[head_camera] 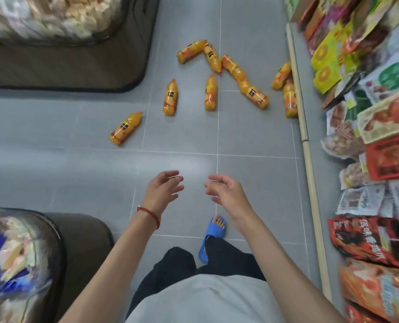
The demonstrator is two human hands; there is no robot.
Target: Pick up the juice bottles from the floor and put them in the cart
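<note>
Grey tiled floor (252, 127): juice bottles (170, 98) lie flat, axes scattered; both hands (163, 190) open, empty.

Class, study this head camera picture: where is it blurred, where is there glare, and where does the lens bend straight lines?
Head view: packets lower left are smeared by blur; a soft glare patch lies on the floor tiles; the shelf edge bows from wide-angle distortion; the juice bottles stay fairly sharp.

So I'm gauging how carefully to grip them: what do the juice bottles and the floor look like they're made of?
The juice bottles look like clear, glossy plastic: the orange liquid shows through, with printed wrap labels. Glass can't be ruled out. The floor looks like matte grey tile, with thin pale grout lines and a soft glare patch. Both hands, left and right, are empty.
</note>
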